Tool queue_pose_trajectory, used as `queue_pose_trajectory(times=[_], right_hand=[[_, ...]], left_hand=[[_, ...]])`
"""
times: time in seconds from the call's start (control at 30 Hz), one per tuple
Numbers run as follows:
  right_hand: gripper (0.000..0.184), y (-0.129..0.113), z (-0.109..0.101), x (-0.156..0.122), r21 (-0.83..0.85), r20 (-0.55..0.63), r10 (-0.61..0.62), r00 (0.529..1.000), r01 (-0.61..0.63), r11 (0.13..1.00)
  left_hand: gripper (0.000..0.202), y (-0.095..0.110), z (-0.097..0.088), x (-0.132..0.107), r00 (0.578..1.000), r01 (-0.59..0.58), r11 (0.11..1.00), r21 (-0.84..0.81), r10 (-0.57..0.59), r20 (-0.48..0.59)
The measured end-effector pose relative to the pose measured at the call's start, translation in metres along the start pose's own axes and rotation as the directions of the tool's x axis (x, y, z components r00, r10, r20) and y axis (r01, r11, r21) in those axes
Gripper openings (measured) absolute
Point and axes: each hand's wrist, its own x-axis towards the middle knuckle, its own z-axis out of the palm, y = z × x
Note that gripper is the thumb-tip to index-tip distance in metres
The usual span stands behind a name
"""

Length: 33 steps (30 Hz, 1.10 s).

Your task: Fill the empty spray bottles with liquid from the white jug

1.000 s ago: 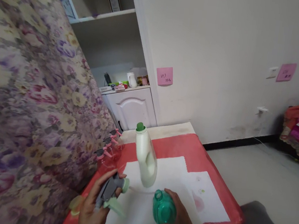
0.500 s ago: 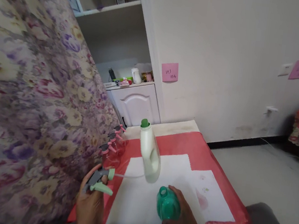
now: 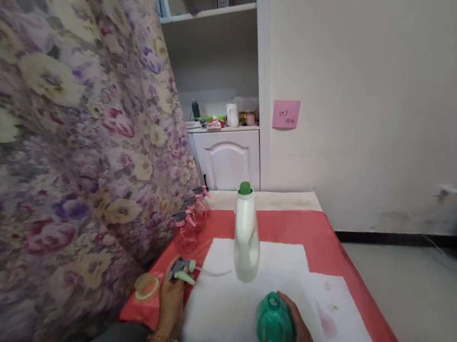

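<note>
My left hand grips a grey and light green spray nozzle, its thin dip tube sticking out to the right over the white cloth. Wrapped around the side of a green translucent bottle is my right hand; the bottle's neck is uncapped and faces up, tilted slightly toward me. Behind the two hands a pale green jug with a handle stands upright on the white cloth, a green piece at its mouth.
Several pink spray bottles line the table's left edge beside the floral curtain. A yellowish round lid or cup sits left of my left hand. A stained white sheet lies right on the red table cover. Behind stands a cabinet.
The view has swung left, bringing the yellowish round piece into sight. My left hand has lowered the spray nozzle toward the table's left side. Both hands keep their holds.
</note>
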Motion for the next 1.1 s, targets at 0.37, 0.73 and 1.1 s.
queue_pose_trajectory(times=[0.37, 0.73, 1.1], right_hand=[[0.099, 0.028, -0.001, 0.000, -0.113, -0.005, 0.023, 1.000, -0.024, 0.993], [0.100, 0.049, -0.003, 0.000, -0.119, -0.057, -0.010, 0.998, 0.003, 0.993], [0.100, 0.044, -0.003, -0.001, -0.188, -0.098, -0.025, 0.995, 0.006, 0.982]], left_hand=[[0.051, -0.017, -0.014, 0.033, 0.965, 0.213, 0.974, -0.082, -0.197, 0.171], [0.062, -0.016, -0.033, 0.029, 0.944, 0.306, 0.946, -0.111, -0.286, 0.163], [0.074, -0.027, -0.027, 0.024, 0.942, 0.302, 0.932, -0.202, -0.259, 0.215]])
